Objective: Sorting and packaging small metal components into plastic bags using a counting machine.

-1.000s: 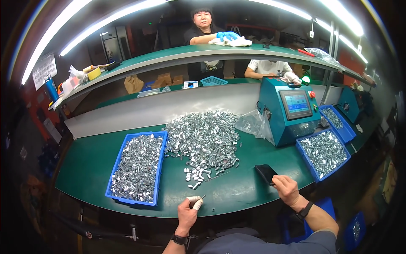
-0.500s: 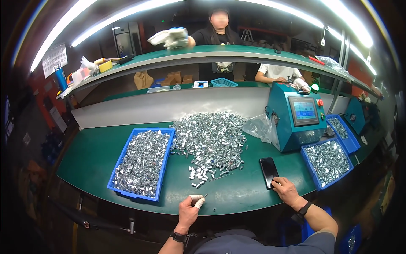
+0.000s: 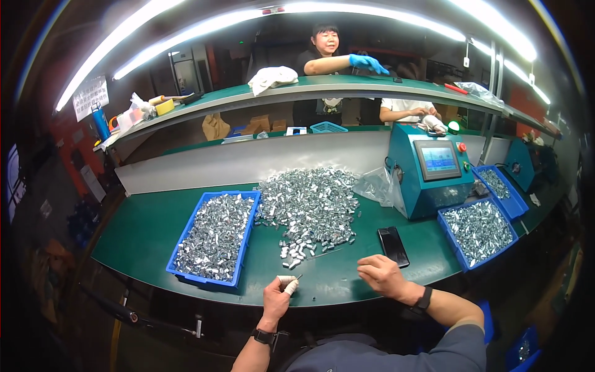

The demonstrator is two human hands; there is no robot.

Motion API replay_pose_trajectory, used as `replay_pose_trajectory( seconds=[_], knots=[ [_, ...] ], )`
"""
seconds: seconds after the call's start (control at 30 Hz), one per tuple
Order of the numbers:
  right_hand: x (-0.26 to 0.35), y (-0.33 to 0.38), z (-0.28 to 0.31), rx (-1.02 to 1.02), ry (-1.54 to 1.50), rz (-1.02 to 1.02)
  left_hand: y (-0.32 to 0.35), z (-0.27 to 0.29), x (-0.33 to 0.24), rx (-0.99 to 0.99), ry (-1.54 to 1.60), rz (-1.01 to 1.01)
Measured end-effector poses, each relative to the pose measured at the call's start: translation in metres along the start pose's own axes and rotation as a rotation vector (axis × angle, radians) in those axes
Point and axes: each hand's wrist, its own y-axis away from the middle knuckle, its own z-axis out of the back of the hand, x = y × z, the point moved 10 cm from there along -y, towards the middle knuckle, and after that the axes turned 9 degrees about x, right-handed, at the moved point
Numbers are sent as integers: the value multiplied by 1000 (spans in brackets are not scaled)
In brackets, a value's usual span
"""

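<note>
My left hand (image 3: 277,299), its thumb and index finger wrapped in white tape, pinches a thin metal pin (image 3: 300,276) above the table's front edge. Just left of the phone is my right hand (image 3: 385,278), raised with its fingers curled together; what lies in them, if anything, is hidden. The black phone (image 3: 393,245) rests face up on the green table (image 3: 334,286). Beyond my left hand spreads a heap of small silvery metal parts (image 3: 308,201). A thin rod (image 3: 325,253) lies at the heap's near edge.
A blue bin (image 3: 201,279) full of metal parts stands left, another bin (image 3: 463,247) right. Behind the phone is a teal machine (image 3: 432,162) with a screen, beside a clear plastic bag (image 3: 374,186). Across the raised shelf (image 3: 347,80), a person reaches out a blue-gloved hand (image 3: 368,63).
My right hand has left the phone and moved left. My left hand keeps its pin. The person opposite has let go of a white cloth on the shelf and stretched the gloved hand rightward.
</note>
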Motion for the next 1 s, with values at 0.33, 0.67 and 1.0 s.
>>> replay_pose_trajectory(
  seconds=[0.33, 0.67, 1.0],
  knots=[
    [6, -66, -3, -96, -270, 81, -2, -4, 0, 18, -33, 21],
    [-273, -238, 259, -856, 277, -198, -1, -5, -5, -110, -139, 59],
    [-479, -318, 283, -174, 348, -917, -11, -16, -51, -256, -417, 27]
  ],
)
